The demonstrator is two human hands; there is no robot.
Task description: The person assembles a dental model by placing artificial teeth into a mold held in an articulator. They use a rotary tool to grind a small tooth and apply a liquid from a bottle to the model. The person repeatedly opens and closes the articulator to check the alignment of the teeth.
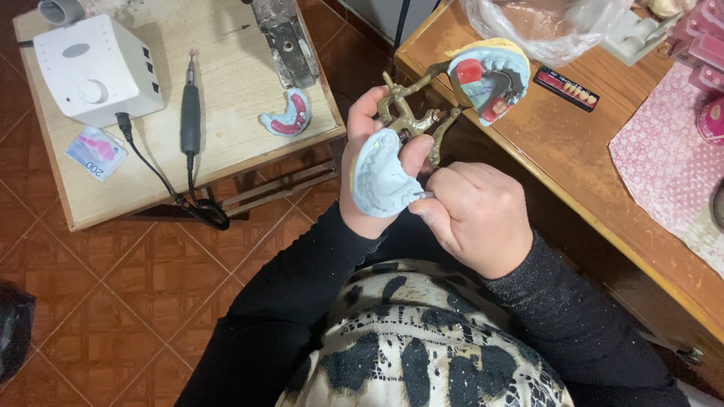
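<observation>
**Two hands on a hinged dental model**

Two bare hands meet over our lap, between the two worktops. Our left hand (369, 162) has its grip clenched around a brass-coloured hinged frame (411, 117), thumb and fingers wrapped about its lower part. A pale blue plaster jaw cast (381, 181) sits on the lower arm of that frame, resting against our left palm. The upper arm of the frame swings away from us and carries a second blue cast (490, 75) with red wax patches, tilted open above the edge of the wooden worktop (573, 158) on the right.

Our right hand (479, 218) is curled shut on a thin metal tool (424, 195), whose tip touches the right edge of the lower cast.

On the right worktop lie a dark strip of small teeth (567, 88), a clear plastic bag (528, 26) and a pink patterned cloth (664, 158). On the smaller worktop (226, 143) to the left we see a white control box (90, 68), a dark handpiece (191, 113) lying flat with its cable trailing off the edge, a banknote (96, 152), and a loose blue-and-pink arch piece (288, 114), well apart from our hands.
</observation>
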